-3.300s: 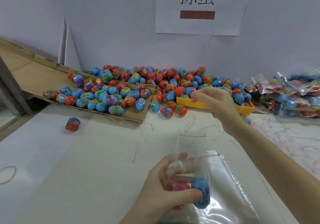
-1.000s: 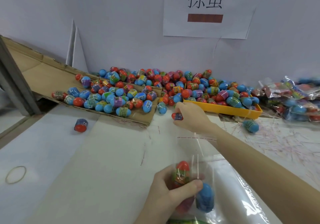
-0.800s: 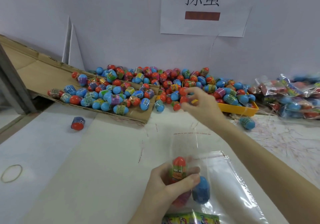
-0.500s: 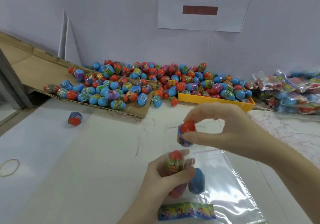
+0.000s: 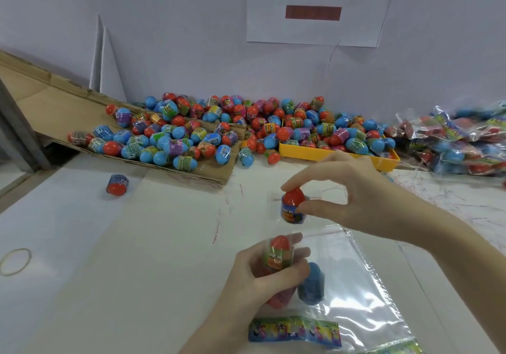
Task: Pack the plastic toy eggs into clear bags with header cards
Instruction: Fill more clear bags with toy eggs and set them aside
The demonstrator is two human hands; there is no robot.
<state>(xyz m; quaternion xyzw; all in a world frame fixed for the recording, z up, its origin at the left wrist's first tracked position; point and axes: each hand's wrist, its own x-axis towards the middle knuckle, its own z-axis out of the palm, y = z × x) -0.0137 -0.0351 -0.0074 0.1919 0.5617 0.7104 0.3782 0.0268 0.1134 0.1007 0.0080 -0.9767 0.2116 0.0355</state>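
Clear plastic is bunched in the left hand (image 5: 256, 277), which grips the bag (image 5: 353, 285) around the eggs already inside, seemingly to keep its mouth up and steady for loading. The right hand (image 5: 353, 197) pinches a fresh egg (image 5: 293, 206) between thumb and fingers, just above that mouth. This egg stands upright, long axis near vertical, red end up, label band below. The header card (image 5: 294, 332) lies at the bag's near end.

The packed bags (image 5: 462, 145) are blurred, cut by the right edge.
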